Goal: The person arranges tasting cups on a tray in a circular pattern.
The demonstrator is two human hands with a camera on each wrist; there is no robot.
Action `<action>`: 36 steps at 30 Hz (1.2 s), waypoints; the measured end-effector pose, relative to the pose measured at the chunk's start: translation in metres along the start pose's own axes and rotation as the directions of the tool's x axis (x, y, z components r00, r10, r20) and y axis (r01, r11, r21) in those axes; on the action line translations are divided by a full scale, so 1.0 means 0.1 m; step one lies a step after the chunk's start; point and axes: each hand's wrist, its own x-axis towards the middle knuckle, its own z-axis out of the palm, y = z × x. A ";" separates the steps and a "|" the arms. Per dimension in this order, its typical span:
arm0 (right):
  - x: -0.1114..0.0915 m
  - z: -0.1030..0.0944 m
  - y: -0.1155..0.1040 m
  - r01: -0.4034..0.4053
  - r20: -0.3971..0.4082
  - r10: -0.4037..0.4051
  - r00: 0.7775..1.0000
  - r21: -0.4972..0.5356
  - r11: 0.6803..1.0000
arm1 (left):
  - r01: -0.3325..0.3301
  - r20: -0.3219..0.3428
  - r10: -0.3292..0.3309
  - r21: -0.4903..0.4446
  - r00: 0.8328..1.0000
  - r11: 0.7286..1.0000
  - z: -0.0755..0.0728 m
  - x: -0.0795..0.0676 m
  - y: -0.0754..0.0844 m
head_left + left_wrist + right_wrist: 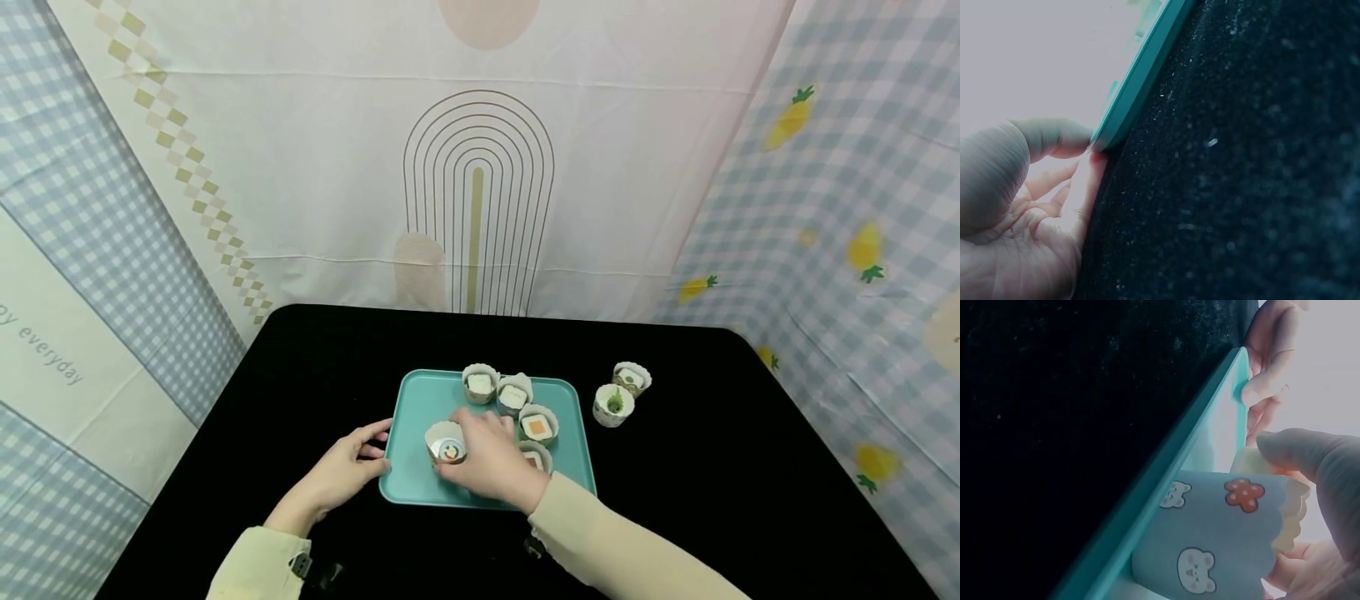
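A teal tray (408, 483) lies on the black table. My left hand (341, 471) pinches its left rim; in the left wrist view the thumb (1063, 136) and fingers meet at the tray's corner. On the tray, my right hand (498, 458) grips a paper baking cup (442, 435) with a small round patterned piece inside, its thumb on the near side. To the right of that hand stand more baking cups holding pale square pieces, one with an orange top (537, 428). A bear-print cup (1210, 531) fills the right wrist view's foreground, below the hand.
Two further baking cups, one with a green item (615, 403) and one behind it (632, 379), stand on the table right of the tray. Two cups with white pieces (479, 383) sit along the tray's far edge. Patterned curtains (337, 167) surround the table.
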 end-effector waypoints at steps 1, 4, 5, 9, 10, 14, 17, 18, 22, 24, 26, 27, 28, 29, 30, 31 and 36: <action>0.00 0.01 0.00 -0.002 -0.001 0.002 1.000 -0.007 1.000 | 0.000 -0.001 0.000 0.000 1.000 1.000 0.00 0.00 0.00; 0.00 0.02 -0.02 -0.005 -0.001 0.005 1.000 -0.018 1.000 | 0.001 -0.001 -0.001 0.001 1.000 1.000 0.00 0.00 0.00; 0.00 0.02 -0.02 -0.008 -0.002 0.008 1.000 -0.023 1.000 | 0.002 -0.001 -0.002 0.000 1.000 1.000 0.00 0.00 0.00; 0.00 0.02 -0.03 -0.017 0.005 0.018 1.000 -0.034 0.999 | 0.007 0.001 -0.007 -0.005 1.000 1.000 0.00 0.00 0.01; 0.00 0.02 -0.03 -0.018 0.006 0.018 1.000 -0.036 0.999 | 0.008 0.002 -0.008 -0.006 1.000 1.000 0.00 0.00 0.01; 0.00 0.01 -0.03 -0.008 0.006 0.008 1.000 -0.041 0.999 | 0.007 0.004 -0.007 -0.006 1.000 1.000 0.00 0.00 0.01; 0.00 0.01 -0.03 -0.001 -0.004 0.000 1.000 -0.047 0.999 | 0.003 0.001 -0.003 0.000 1.000 1.000 0.00 -0.01 0.01; 0.00 0.01 -0.03 0.000 -0.006 0.000 1.000 -0.050 0.999 | 0.001 0.001 -0.001 0.001 1.000 1.000 0.00 -0.01 0.01; 0.00 0.02 -0.03 -0.002 -0.014 0.001 1.000 -0.057 0.998 | 0.001 0.001 -0.001 0.002 1.000 1.000 0.00 0.00 0.01; 0.00 0.02 -0.03 -0.005 -0.015 0.004 1.000 -0.059 0.998 | 0.001 0.002 -0.001 0.001 1.000 1.000 0.00 0.00 0.00; 0.00 0.02 -0.03 -0.008 -0.014 0.007 1.000 -0.056 0.998 | 0.001 0.001 -0.001 0.000 1.000 1.000 0.00 0.00 0.00; 0.00 0.02 -0.03 -0.010 -0.013 0.009 1.000 -0.054 0.998 | 0.001 0.001 -0.001 0.000 1.000 1.000 0.00 0.00 0.00; 0.00 0.02 -0.02 -0.013 -0.010 0.013 1.000 -0.052 0.999 | 0.001 0.002 -0.001 0.000 1.000 1.000 0.00 0.00 0.00; 0.00 0.02 -0.02 -0.016 -0.007 0.016 1.000 -0.046 0.999 | 0.001 0.002 -0.001 0.000 1.000 1.000 0.00 0.00 0.00; 0.00 0.01 -0.02 -0.020 -0.003 0.020 1.000 -0.039 0.999 | 0.001 0.002 -0.001 0.002 1.000 1.000 0.01 0.00 0.00; 0.00 0.00 -0.01 -0.023 0.001 0.023 1.000 -0.031 0.999 | 0.001 0.001 -0.001 0.002 1.000 1.000 0.01 0.00 0.00; -0.04 -0.11 0.03 -0.020 0.005 0.020 1.000 0.040 0.999 | 0.003 -0.003 -0.003 0.003 1.000 1.000 0.01 -0.01 0.00</action>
